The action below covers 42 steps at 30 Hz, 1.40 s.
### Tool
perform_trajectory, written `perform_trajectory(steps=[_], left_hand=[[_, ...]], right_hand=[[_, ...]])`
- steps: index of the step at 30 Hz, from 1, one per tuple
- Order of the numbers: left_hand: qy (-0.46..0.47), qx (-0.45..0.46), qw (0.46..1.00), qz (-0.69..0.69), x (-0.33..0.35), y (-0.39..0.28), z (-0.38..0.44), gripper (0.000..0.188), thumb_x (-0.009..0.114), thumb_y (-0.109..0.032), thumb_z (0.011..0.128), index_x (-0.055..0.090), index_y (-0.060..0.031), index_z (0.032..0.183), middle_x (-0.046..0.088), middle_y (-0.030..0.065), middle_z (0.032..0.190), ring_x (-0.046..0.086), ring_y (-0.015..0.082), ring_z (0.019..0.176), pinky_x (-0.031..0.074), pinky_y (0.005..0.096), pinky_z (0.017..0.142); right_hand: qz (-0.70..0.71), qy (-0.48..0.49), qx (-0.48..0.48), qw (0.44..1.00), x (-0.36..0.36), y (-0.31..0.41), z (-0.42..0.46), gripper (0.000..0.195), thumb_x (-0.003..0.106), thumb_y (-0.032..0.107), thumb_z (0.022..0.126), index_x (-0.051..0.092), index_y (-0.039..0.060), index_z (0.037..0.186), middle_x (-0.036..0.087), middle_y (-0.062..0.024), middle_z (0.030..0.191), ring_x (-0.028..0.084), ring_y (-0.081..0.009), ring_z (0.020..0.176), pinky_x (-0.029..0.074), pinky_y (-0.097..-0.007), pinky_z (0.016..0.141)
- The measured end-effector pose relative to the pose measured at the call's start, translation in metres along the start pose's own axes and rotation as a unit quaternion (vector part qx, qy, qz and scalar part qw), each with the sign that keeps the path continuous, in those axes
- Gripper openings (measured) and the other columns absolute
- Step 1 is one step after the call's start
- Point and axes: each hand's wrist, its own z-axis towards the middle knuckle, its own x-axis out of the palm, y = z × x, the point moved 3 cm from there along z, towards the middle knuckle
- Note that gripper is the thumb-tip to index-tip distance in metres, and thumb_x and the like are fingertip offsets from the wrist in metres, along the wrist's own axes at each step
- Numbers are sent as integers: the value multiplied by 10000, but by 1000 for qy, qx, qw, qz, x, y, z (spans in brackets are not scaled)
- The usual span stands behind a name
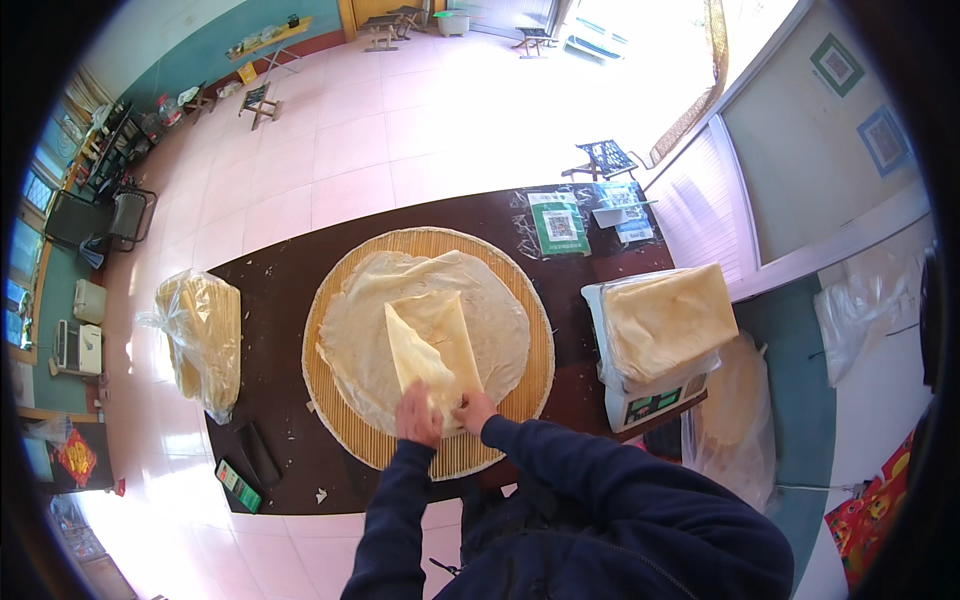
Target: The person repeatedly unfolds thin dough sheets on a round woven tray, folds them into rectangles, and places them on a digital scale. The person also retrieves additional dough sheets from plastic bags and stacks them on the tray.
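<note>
Before me a round slatted mat point(330, 405) lies on the dark table. Broad thin flatbread sheets point(360, 330) cover most of it. On top rests a partly folded flatbread sheet point(424, 337), narrow, with straight long sides and a loose flap on its left. My left hand point(420, 417) lies on its near left end, the fingertips partly hidden by blur. At the near right end, my right hand point(474, 412) pinches the sheet's edge between thumb and fingers.
On the right, folded flatbreads point(667, 322) lie on a digital scale point(652, 405). A plastic bag of folded flatbreads point(201, 341) sits at the table's left edge. A phone point(238, 486) lies near the front left corner beside a dark tray point(258, 454). Printed code cards point(559, 225) stand at the back right.
</note>
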Motion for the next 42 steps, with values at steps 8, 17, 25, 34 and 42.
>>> perform_trajectory(steps=[8, 17, 25, 34, 42], left_hand=[[197, 80, 949, 231, 33, 93, 124, 413, 562, -173, 766, 537, -192, 1178, 481, 79, 1251, 369, 276, 1233, 231, 490, 1038], [480, 106, 831, 262, -3, 60, 196, 272, 680, -229, 632, 674, -199, 903, 592, 68, 1004, 488, 283, 1036, 351, 435, 897], [653, 15, 755, -53, -14, 97, 206, 463, 810, -285, 630, 625, -78, 1000, 630, 74, 994, 568, 211, 985, 440, 312, 855], [604, -80, 791, -61, -10, 135, 206, 256, 771, -267, 692, 666, -73, 822, 661, 47, 832, 601, 143, 794, 463, 275, 757], [441, 81, 890, 81, -19, 124, 188, 271, 725, -408, 638, 684, -188, 791, 668, 48, 840, 608, 262, 878, 439, 417, 785]], right_hand=[[-116, -6, -42, 992, -7, 45, -27, 168, 600, 150, 725, 588, 2, 806, 609, -245, 801, 596, -405, 799, 475, -456, 698], [-103, -36, -26, 994, -11, 29, -28, 200, 618, 197, 740, 605, 26, 843, 628, -181, 773, 613, -359, 773, 481, -429, 668], [-62, -17, -38, 997, -11, 48, -43, 192, 628, 180, 730, 593, 11, 815, 617, -176, 738, 616, -343, 735, 479, -410, 640], [-45, -15, -45, 998, -5, 36, -40, 203, 624, 188, 740, 589, 4, 817, 605, -175, 713, 607, -338, 704, 468, -411, 626], [-87, -12, -63, 994, -5, 55, -42, 202, 632, 202, 740, 571, 14, 781, 609, -167, 726, 605, -333, 706, 461, -409, 620]])
